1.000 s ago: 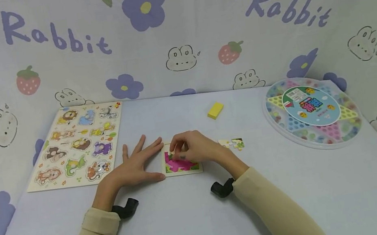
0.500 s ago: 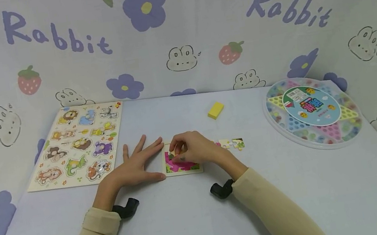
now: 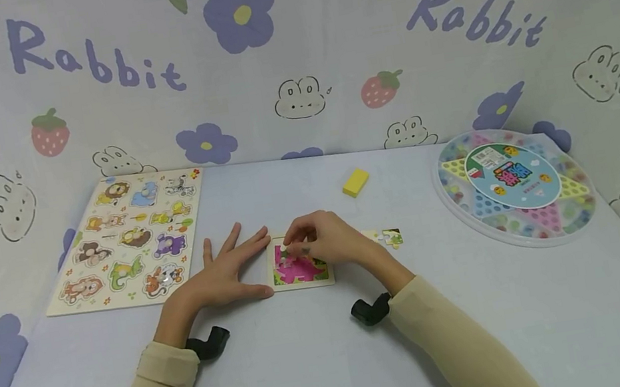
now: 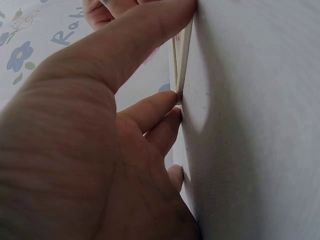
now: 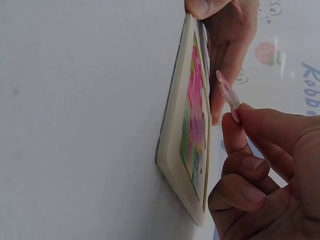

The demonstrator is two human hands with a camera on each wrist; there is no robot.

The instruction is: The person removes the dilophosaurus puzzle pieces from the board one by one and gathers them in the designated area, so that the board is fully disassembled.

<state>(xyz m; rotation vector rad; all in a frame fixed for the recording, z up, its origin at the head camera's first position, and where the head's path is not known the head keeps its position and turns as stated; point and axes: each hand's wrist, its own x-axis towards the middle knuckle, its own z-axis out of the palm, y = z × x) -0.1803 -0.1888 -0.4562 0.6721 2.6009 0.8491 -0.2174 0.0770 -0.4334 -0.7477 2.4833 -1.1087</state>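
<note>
A small square jigsaw puzzle with a pale wooden frame (image 3: 303,285) lies on the table, its picture mostly pink with green edges. My left hand (image 3: 224,273) lies beside it with fingers spread, thumb and a fingertip at its left edge. Above the puzzle, my right hand (image 3: 326,238) pinches a thin pink puzzle piece (image 5: 228,93) between thumb and forefinger; the right wrist view shows the piece tilted and apart from the board. Loose puzzle pieces (image 3: 393,237) lie to the right, partly hidden behind my right hand.
At the left lies a big animal puzzle board (image 3: 137,255). A yellow block (image 3: 355,182) sits further back. The round, clear-rimmed game box (image 3: 513,176) stands at the right. A printed cloth hangs behind the white table.
My right hand has shifted slightly right and up with the pinched piece, uncovering more of the pink picture. The left hand stays at the puzzle's edge.
</note>
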